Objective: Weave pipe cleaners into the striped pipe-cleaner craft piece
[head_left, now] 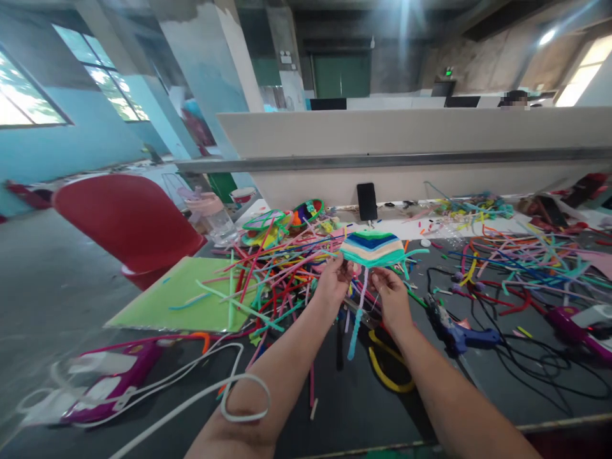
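A striped pipe-cleaner piece (pixel 373 250) in green, blue, cream and teal is held up over the table. A loose teal end sticks out on its right. My left hand (pixel 336 279) grips its lower left edge, the thumb in front. Closed fingers of my right hand (pixel 391 296) pinch at its lower edge, right of centre; the exact contact is partly hidden. Between the hands hangs a lilac and teal pipe-cleaner stem (pixel 354 335). Yellow-handled scissors (pixel 389 370) lie beneath my right hand, partly covered by it.
Loose pipe cleaners (pixel 282 280) are heaped left of my hands, with more at the right. A blue glue gun (pixel 461 335) and black cables lie right. A green sheet (pixel 176 293), purple power strip (pixel 119 382) and white cable are left. A phone (pixel 367 201) leans behind, before a white partition (pixel 406 134).
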Available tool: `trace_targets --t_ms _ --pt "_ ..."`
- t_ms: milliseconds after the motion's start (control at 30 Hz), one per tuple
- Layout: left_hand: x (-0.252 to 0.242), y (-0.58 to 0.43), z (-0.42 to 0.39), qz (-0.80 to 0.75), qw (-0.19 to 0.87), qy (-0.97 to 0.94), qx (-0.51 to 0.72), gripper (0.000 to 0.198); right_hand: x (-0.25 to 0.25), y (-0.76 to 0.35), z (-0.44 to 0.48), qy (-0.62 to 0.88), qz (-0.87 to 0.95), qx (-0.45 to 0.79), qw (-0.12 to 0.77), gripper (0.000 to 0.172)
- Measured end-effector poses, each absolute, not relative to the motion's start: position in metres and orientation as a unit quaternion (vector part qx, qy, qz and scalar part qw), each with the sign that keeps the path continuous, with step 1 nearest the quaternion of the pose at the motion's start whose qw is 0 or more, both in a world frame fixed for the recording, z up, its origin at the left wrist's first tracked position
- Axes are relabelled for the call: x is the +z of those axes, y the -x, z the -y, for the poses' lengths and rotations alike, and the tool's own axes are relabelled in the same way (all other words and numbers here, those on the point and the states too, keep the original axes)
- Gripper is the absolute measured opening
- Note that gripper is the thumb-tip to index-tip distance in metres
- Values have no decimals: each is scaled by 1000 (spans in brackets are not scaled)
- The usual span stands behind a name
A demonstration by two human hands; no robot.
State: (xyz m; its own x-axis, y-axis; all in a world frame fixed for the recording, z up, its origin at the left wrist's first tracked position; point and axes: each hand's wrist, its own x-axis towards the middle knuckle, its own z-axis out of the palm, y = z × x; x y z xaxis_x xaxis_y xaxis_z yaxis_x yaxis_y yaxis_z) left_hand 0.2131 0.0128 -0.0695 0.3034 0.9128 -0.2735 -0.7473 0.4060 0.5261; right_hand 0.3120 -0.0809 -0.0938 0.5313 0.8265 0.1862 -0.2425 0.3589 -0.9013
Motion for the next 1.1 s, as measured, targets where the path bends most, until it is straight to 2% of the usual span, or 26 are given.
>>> trace_targets --t_ms 133,500,1100 --pt "-73 -223 -1 -256 794 -185 520 4 -92 -316 82 412 317 351 779 15" --pt "-76 -227 7 -249 795 -205 514 4 -87 -319 82 347 246 423 800 17" --pt "-75 -231 15 -217 804 -255 492 10 -72 -327 87 298 214 450 814 23"
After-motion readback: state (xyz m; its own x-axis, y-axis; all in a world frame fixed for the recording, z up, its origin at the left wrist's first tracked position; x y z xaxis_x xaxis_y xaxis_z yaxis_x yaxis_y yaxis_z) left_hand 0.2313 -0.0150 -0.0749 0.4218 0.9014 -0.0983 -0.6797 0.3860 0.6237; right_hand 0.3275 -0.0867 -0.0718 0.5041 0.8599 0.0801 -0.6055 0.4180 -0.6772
